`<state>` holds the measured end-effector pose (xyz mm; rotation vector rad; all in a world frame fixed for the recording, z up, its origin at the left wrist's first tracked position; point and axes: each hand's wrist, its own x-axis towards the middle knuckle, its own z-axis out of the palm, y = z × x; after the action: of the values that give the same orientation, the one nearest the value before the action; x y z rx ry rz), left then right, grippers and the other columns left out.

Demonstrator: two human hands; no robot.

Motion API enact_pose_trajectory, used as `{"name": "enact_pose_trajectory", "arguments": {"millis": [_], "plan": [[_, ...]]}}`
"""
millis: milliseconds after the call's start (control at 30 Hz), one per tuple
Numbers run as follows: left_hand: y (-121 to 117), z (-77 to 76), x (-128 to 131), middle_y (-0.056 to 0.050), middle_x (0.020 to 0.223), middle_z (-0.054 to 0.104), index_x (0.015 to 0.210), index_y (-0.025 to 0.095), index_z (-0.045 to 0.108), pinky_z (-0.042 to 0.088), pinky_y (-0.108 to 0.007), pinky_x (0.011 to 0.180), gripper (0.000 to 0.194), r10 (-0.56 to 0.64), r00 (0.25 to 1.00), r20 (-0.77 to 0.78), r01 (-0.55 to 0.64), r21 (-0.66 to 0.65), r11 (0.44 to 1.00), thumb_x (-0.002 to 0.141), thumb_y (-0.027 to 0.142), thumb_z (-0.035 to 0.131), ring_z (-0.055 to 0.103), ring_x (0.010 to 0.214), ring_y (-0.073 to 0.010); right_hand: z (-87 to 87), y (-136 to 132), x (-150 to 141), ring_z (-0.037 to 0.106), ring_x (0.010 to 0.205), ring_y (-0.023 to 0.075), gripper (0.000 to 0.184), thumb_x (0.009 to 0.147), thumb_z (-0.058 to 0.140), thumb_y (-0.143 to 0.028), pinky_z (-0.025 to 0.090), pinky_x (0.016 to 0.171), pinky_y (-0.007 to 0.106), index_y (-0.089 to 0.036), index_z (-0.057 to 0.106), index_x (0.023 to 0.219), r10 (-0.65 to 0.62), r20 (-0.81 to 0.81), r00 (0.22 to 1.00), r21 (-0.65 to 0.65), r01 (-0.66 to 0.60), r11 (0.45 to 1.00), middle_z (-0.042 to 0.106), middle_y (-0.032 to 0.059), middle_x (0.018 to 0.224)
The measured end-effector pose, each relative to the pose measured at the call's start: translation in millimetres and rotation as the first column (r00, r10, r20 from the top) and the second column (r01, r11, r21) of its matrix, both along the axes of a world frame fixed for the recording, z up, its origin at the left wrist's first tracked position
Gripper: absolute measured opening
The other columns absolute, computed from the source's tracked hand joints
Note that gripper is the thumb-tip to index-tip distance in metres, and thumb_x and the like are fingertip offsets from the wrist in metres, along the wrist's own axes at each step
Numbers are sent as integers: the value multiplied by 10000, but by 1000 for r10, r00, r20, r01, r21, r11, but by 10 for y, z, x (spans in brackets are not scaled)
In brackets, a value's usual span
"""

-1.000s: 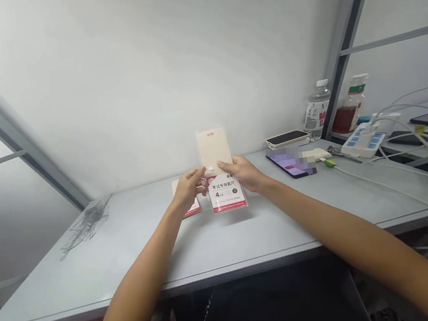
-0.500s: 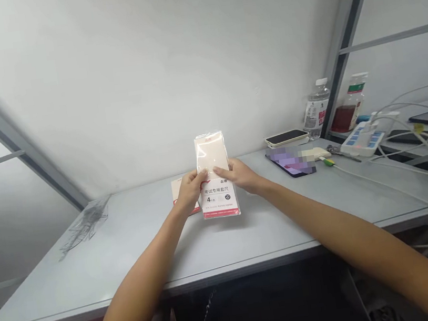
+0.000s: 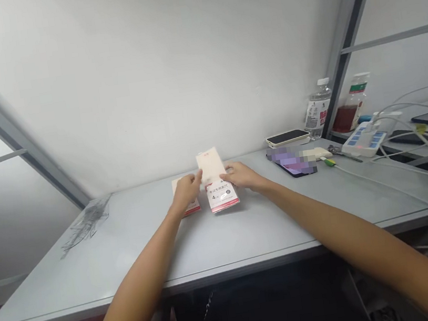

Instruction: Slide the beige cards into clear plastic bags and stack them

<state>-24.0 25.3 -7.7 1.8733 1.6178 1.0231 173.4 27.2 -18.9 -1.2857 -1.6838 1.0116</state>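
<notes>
"Head camera, what's closest?"

"The left hand (image 3: 186, 192) and right hand (image 3: 241, 176), over a ruler packet (image 3: 222, 197) lying on the table (image 3: 113, 265), a pale card (image 3: 210, 165) sticking out of its top."

"Fingers?"

"Left fingers (image 3: 197, 177) pinch the card's edge; the right ones curl beside it, grip unclear."

"Further off?"

"A second packet (image 3: 193, 207) just under the left hand, then a phone (image 3: 292, 163) and bottles (image 3: 317, 110)."
</notes>
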Motion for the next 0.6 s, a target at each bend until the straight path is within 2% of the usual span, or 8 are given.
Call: {"name": "enact_pose_trajectory", "arguments": {"millis": [167,233,300,367,467,600], "plan": [[115,92,-322,-46,451,488,468,220,456,306,-293,531,464,244,938,-245,-268,-70,961,556,636,643,527,556,-239,-120,113,96,586,941,324,271,685,663,-440,423,751,384,-195,613,788,-244,238,940,181,204,962,657,131,823],[138,114,-424,-54,435,487,445,221,450,327,-312,550,471,274,919,-284,-322,-136,937,476,623,695,551,589,-273,-113,164,179,558,1003,331,304,717,614,-491,403,799,406,-193,614,776,-311,354,882,224,243,944,651,149,895],[146,131,-489,-64,430,495,422,222,449,352,-336,566,482,291,894,-341,-368,-188,911,406,618,723,567,619,-304,-77,211,288,550,1022,330,340,764,547,-505,399,806,418,-179,618,833,-341,513,788,226,259,939,641,166,969],[146,147,-517,-79,442,517,417,219,461,376,-357,576,492,273,859,-432,-395,-223,891,365,631,724,579,645,-327,-28,248,409,563,1007,321,368,773,535,-499,409,787,406,-159,617,887,-343,645,682,185,296,937,627,182,1013],[146,168,-503,-91,501,572,480,211,522,413,-352,578,492,152,810,-566,-365,-284,887,392,668,682,601,672,-319,44,286,570,585,959,318,480,700,585,-572,431,738,392,-144,614,917,-290,778,557,66,387,920,623,182,1007],[150,175,-443,-108,644,648,641,200,609,443,-337,581,541,7,722,-691,-323,-328,888,458,708,613,623,694,-300,95,319,680,599,905,320,595,545,673,-638,444,692,379,-145,616,873,-214,829,517,-39,435,900,639,150,940]]}}
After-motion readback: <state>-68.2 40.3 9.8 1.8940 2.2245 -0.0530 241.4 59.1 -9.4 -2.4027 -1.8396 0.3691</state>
